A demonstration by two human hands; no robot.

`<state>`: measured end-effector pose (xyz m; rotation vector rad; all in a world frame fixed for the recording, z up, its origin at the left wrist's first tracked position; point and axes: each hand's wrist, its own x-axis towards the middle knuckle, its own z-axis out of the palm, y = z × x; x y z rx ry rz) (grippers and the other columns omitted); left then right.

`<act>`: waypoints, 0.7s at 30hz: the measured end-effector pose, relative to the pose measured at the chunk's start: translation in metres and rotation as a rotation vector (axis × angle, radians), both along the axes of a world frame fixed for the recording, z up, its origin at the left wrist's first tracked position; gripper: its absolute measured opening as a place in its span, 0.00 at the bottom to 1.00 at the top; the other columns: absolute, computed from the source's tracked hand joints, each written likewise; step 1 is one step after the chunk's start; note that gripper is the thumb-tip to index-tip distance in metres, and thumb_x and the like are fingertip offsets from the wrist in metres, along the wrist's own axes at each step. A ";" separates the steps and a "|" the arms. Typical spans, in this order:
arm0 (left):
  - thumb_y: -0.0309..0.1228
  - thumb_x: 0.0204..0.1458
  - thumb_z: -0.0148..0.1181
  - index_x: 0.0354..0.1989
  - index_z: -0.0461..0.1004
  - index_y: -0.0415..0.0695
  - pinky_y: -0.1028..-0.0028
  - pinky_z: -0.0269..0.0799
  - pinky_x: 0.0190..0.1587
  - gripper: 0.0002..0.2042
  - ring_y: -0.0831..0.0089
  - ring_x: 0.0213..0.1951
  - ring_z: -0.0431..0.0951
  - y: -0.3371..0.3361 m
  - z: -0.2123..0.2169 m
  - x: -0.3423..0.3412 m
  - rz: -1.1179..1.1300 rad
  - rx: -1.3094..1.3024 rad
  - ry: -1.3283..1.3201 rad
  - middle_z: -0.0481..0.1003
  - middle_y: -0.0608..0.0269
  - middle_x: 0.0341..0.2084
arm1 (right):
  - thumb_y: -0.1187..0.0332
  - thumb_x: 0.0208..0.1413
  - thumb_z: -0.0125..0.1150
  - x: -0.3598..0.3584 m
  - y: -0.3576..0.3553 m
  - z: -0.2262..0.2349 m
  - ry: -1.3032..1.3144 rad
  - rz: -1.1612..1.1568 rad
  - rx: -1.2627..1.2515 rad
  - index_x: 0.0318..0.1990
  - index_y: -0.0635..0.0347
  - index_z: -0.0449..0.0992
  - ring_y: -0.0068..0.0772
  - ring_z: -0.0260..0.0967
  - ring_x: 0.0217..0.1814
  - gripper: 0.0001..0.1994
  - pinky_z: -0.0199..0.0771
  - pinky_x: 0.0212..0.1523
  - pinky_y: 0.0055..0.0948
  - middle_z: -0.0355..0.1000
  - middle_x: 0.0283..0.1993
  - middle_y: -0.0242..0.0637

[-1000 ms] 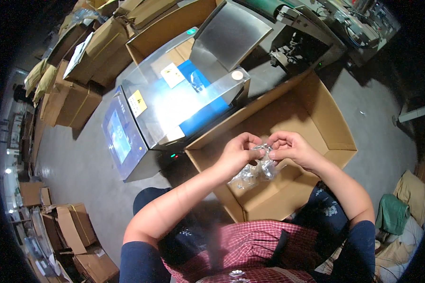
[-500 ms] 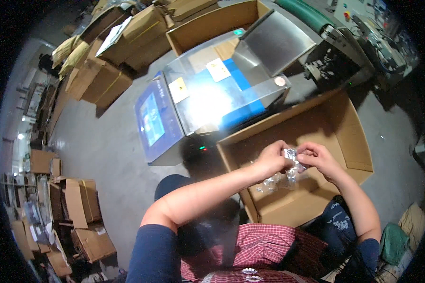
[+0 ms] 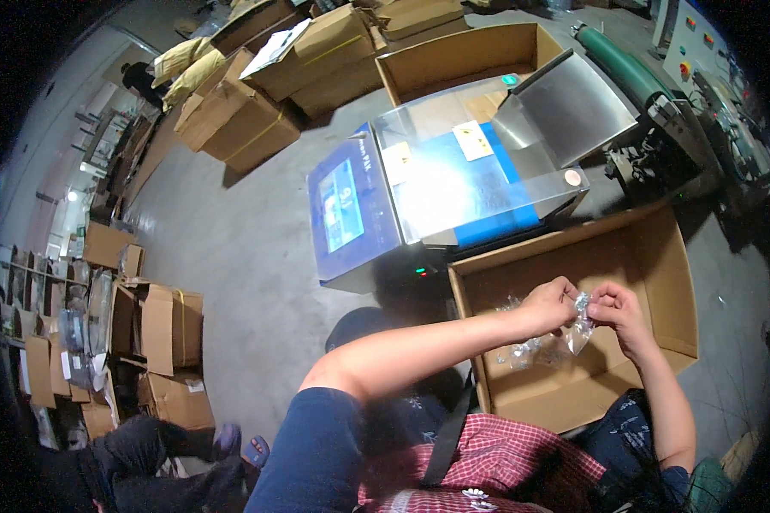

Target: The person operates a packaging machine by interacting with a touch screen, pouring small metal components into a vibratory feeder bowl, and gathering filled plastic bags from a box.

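Note:
A small clear plastic bag (image 3: pixel 581 336) with shiny, crinkled sides hangs over the open cardboard box (image 3: pixel 535 412) in front of me. My left hand (image 3: pixel 549 309) is closed at the bag's left side, fingers curled in a pinch. My right hand (image 3: pixel 622 318) pinches its upper edge from the right. What lies inside the bag is too small to make out. More clear plastic bags (image 3: pixel 522 354) lie in the box below my left hand and wrist.
Beyond the box stands a machine with a lit screen (image 3: pixel 343 205), a clear cover and a blue belt (image 3: pixel 498 224). Cartons (image 3: pixel 235 128) are stacked at the far left. Another person's legs (image 3: pixel 158 457) show at the lower left. A green roller (image 3: pixel 622 64) is at the far right.
The view has swung left, so the machine and box sit farther right. Both hands stay at the bag, now a little farther apart. Another person's legs and slippered feet have come into view.

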<state>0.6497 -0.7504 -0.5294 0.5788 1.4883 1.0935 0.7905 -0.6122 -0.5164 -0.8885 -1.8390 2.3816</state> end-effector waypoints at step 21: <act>0.37 0.49 0.49 0.36 0.63 0.49 0.71 0.72 0.16 0.09 0.71 0.24 0.74 -0.002 0.022 -0.032 0.383 0.381 -0.511 0.67 0.64 0.23 | 0.71 0.39 0.60 -0.059 -0.073 -0.121 0.123 0.829 1.128 0.60 0.62 0.57 0.56 0.53 0.63 0.35 0.54 0.64 0.44 0.56 0.60 0.55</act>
